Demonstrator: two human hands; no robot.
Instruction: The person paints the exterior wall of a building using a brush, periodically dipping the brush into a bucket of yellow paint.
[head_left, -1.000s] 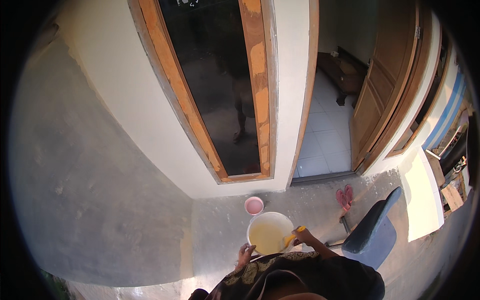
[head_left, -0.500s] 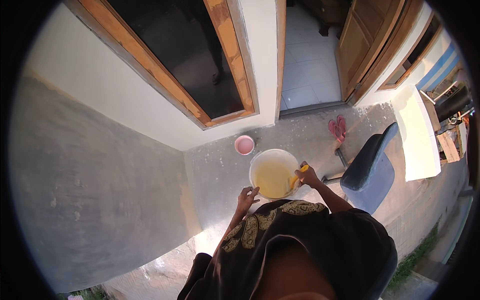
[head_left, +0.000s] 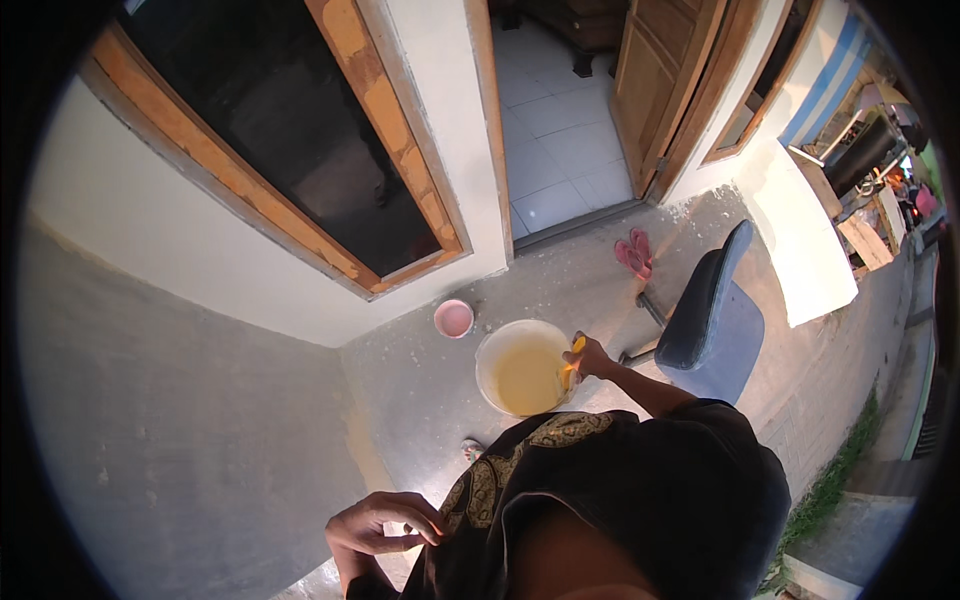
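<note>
A white bucket (head_left: 484, 385) with pale yellow liquid, apparently paint, stands on the grey floor in front of me. My right hand (head_left: 590, 357) is closed around the yellow handle of what looks like a paintbrush (head_left: 568, 376), at the bucket's right rim. The brush's lower end reaches into the bucket. Off the bucket, my left hand (head_left: 385, 522) is at the left side of my dark patterned shirt (head_left: 620, 470). Its fingers are bent, with thumb and fingertips meeting at the cloth in a pinch.
Beyond the bucket to the left stands a small pink tub (head_left: 454, 319). A dark blue chair (head_left: 705, 325) is at the right, with red sandals (head_left: 634, 254) behind it near the open doorway. A wood-framed window (head_left: 300, 150) and a grey-based wall (head_left: 190, 420) border the left.
My left hand has let go of the bucket's rim and come back to my shirt. The right hand keeps the brush at the bucket. The whole view has shifted.
</note>
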